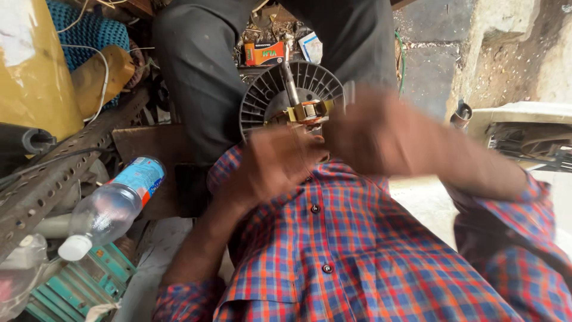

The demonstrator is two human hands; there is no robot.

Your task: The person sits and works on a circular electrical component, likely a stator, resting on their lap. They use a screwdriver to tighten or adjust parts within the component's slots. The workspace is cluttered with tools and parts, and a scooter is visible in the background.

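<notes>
Clear plastic bottle [110,206], perforated metal angle [53,179], orange box [265,53]

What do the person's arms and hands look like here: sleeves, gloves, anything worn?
Both hands are bare, with no gloves: left hand, right hand, both motion-blurred. No watch or ring can be made out. Both forearms are bare; the sleeves of a checked shirt in red, blue and orange are rolled up.
</notes>
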